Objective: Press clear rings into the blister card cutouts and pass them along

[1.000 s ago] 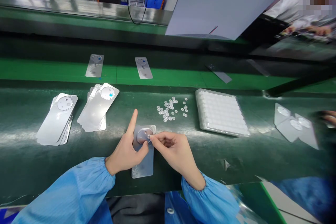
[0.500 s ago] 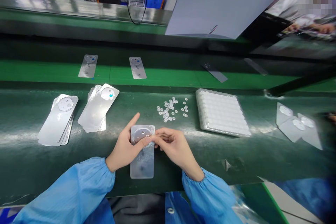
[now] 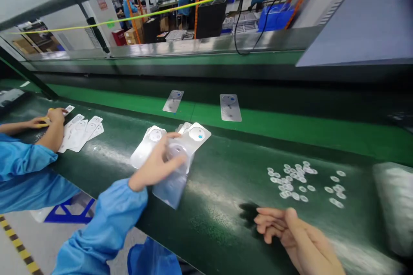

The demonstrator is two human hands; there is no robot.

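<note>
My left hand (image 3: 156,165) grips a thin, silvery phone back cover (image 3: 170,187) with a round camera area at its top. The cover is tilted over the near ends of two stacks of similar covers and partly hides them: the left stack (image 3: 142,150) and the right stack (image 3: 198,134), whose top cover has a blue dot. My right hand (image 3: 301,238) hovers above the bench at the lower right, its thumb and fingers apart, loosely bent, with nothing visible in them. Just beyond it lie many small clear rings (image 3: 290,180) in loose clusters.
Two single covers, one on the left (image 3: 173,101) and one on the right (image 3: 230,108), lie on the green strip behind the bench. A blurred white tray stack (image 3: 396,206) stands at the right edge. At left, a co-worker's hands (image 3: 54,117) work beside fanned-out covers (image 3: 79,133).
The view has swung left. My left hand has carried the cover leftward to the stacks, while my right hand has let go of it and moved away to the right.
</note>
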